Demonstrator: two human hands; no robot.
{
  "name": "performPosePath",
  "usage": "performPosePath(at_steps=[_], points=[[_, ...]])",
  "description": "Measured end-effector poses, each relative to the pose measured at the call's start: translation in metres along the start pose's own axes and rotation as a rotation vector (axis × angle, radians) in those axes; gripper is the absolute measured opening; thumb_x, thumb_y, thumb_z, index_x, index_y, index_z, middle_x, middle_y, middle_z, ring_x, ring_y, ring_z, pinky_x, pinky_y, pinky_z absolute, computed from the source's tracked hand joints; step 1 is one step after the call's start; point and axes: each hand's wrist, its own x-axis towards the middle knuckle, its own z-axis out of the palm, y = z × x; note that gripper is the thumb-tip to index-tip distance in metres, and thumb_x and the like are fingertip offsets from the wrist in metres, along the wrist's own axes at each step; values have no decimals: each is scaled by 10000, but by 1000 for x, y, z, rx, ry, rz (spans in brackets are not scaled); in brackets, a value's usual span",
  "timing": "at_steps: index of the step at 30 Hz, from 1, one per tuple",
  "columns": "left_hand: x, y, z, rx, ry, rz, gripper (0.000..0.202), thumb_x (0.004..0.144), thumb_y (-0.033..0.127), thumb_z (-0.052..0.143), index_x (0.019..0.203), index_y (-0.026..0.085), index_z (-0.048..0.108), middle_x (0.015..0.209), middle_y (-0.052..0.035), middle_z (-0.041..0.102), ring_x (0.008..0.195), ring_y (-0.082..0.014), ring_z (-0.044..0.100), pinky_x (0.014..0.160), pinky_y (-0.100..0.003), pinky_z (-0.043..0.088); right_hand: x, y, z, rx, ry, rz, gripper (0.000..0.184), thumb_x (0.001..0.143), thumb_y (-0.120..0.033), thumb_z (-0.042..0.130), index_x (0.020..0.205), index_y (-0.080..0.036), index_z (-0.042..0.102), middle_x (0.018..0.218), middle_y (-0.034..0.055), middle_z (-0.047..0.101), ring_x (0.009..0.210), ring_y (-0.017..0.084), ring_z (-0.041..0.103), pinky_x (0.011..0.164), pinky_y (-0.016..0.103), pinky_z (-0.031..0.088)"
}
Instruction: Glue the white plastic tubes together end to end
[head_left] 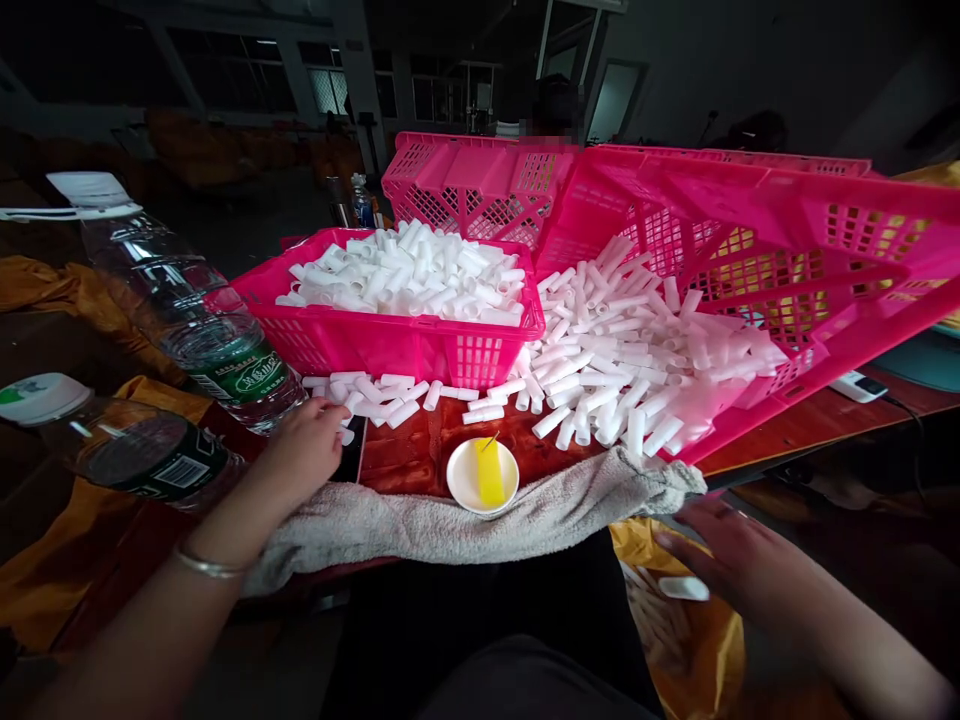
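Observation:
My left hand [304, 447] rests on the grey towel [450, 518] at the table's front edge, fingers curled, beside several loose white plastic tubes [390, 395]. Whether it grips one is hidden. My right hand [724, 555] hangs low off the table's right corner with fingers spread flat, blurred, over a yellow bag [682, 640]; a white tube [684, 588] shows just below its fingers. A small white dish [469, 480] with a yellow sponge [490, 472] sits between the hands.
A pink basket [390, 345] heaped with white tubes stands behind the dish. A larger pink crate [750, 240] lies tipped, spilling tubes [622, 350] onto the wooden table [412, 450]. Two water bottles [195, 310] [127, 445] lie at left. A third pink crate [472, 185] stands behind.

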Motion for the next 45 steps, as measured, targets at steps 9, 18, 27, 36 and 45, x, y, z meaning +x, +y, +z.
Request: performPosePath(at_steps=[9, 18, 27, 36, 45], points=[[11, -17, 10, -2, -65, 122, 236, 736, 241, 494, 883, 196, 672, 996, -101, 623, 986, -320, 587, 929, -482, 466, 156, -52, 66, -113, -174, -250, 165, 868, -81, 560, 977, -134, 671, 881, 150, 673, 741, 248, 656, 656, 335, 489], [-53, 32, 5, -373, -62, 120, 264, 885, 340, 473, 1089, 256, 618, 1052, -30, 715, 930, -231, 684, 803, -311, 546, 106, -69, 60, 707, -81, -156, 74, 855, -214, 561, 900, -222, 502, 752, -11, 605, 577, 124, 556, 511, 228, 460], [-62, 75, 23, -558, -174, 113, 140, 929, 264, 411, 960, 227, 542, 903, -33, 658, 851, -198, 644, 792, -330, 529, 121, -75, 96, 419, -55, -353, 303, 937, -166, 453, 1197, -186, 607, 1085, 141, 643, 975, 249, 649, 832, 407, 558], [-64, 80, 31, -586, -138, 110, 96, 931, 276, 444, 987, 225, 503, 990, -52, 636, 921, -206, 633, 827, -358, 531, 120, -75, 101, 858, -103, -73, 172, 928, -263, 537, 1067, -198, 616, 964, 77, 678, 888, 200, 662, 770, 350, 567], [-38, 105, 66, -631, -151, 201, 807, 598, 324, 871, 1263, 238, 421, 1406, -153, 478, 1283, -345, 483, 1029, -505, 452, 107, -74, 99, 986, -158, -87, 178, 903, -354, 592, 1015, -217, 609, 934, 61, 642, 856, 195, 643, 742, 337, 555]])
